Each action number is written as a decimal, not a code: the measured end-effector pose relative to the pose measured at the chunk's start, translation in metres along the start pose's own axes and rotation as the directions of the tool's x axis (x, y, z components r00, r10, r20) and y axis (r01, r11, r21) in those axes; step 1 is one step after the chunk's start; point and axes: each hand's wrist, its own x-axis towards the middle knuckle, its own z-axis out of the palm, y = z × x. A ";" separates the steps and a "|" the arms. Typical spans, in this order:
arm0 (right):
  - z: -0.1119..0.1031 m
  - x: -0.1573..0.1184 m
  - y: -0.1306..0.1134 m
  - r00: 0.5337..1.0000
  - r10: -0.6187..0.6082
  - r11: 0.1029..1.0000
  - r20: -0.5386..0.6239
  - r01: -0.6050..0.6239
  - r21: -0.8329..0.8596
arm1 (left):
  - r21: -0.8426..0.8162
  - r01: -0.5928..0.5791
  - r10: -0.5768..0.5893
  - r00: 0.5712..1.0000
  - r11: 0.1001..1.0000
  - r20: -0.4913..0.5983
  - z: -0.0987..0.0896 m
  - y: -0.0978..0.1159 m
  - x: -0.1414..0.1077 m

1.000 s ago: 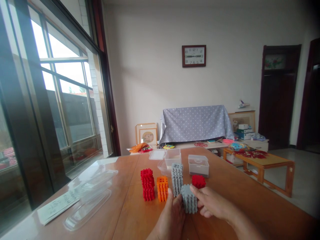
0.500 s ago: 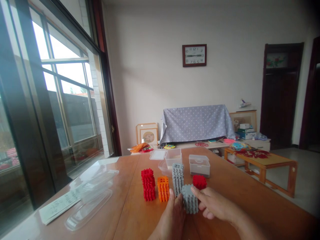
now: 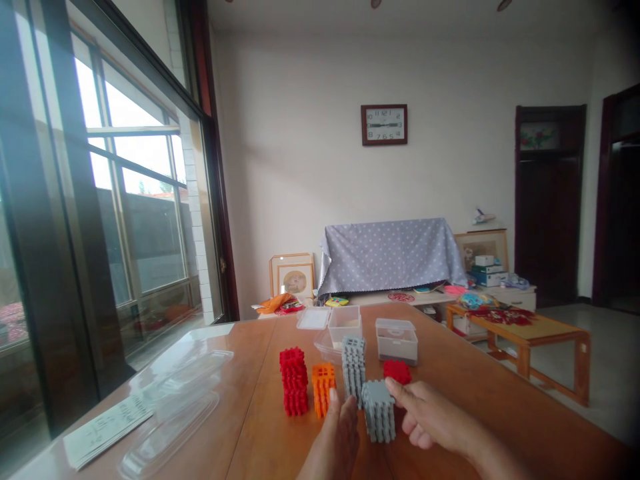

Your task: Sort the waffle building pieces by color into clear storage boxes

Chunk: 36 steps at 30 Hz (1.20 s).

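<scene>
A short grey stack of interlocking plastic blocks [image 3: 380, 412] stands on the table between my hands. My right hand [image 3: 433, 415] has its thumb at the stack's upper right corner, the other fingers curled against that side. Left of the stack, my left hand [image 3: 336, 430] holds nothing; its thumb points up and its fingers stretch forward, a small gap away from the stack. Just behind rises a taller grey stack [image 3: 354, 367]. An orange stack [image 3: 323, 387] and a tall red stack [image 3: 294, 383] stand to the left. Red blocks [image 3: 397, 371] sit behind my right hand, partly hidden.
Farther back on the wooden table [image 3: 250, 427] are an uncovered clear plastic box [image 3: 345, 323] and a lidded one [image 3: 397, 341]. Clear plastic lids [image 3: 170, 427] and a pad of written paper [image 3: 107, 427] lie at left. A low wooden bench [image 3: 555, 333] stands beyond, right.
My left hand has drawn slightly away from the short grey stack, leaving a gap. My right hand keeps its place at the stack. The whole view has tilted up a little.
</scene>
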 end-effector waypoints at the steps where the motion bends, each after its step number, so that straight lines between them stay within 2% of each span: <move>1: -0.001 -0.001 -0.001 1.000 0.003 1.000 -0.010 -0.003 0.002 | 0.005 -0.004 0.005 1.000 1.000 -0.019 -0.001 0.001 -0.001; 8: -0.006 0.001 0.001 0.996 -0.031 0.999 -0.088 0.032 0.000 | 0.019 -0.066 0.068 0.976 0.998 -0.206 -0.013 0.002 -0.005; 12: -0.004 0.004 -0.001 0.986 -0.134 0.991 -0.098 0.130 -0.045 | 0.088 -0.082 0.103 0.954 0.993 -0.282 -0.014 0.007 -0.011; 15: -0.001 0.004 -0.006 0.957 -0.246 0.969 -0.155 0.237 -0.074 | 0.131 -0.110 0.147 0.937 0.985 -0.316 -0.013 0.010 -0.013; 19: -0.001 0.005 -0.008 0.909 -0.315 0.948 -0.274 0.315 -0.045 | 0.171 -0.138 0.187 0.932 0.975 -0.312 -0.017 0.007 -0.012; 25: -0.009 0.017 0.001 0.846 -0.268 0.941 -0.461 0.332 0.061 | 0.185 -0.144 0.196 0.933 0.972 -0.302 -0.028 -0.002 0.000; 32: -0.003 0.025 0.005 0.825 -0.291 0.929 -0.484 0.365 0.063 | 0.263 -0.170 0.246 0.925 0.950 -0.288 -0.038 -0.006 0.009; 36: 0.000 0.025 -0.003 0.834 -0.304 0.925 -0.461 0.374 0.066 | 0.246 -0.205 0.273 0.918 0.947 -0.287 -0.044 -0.011 0.016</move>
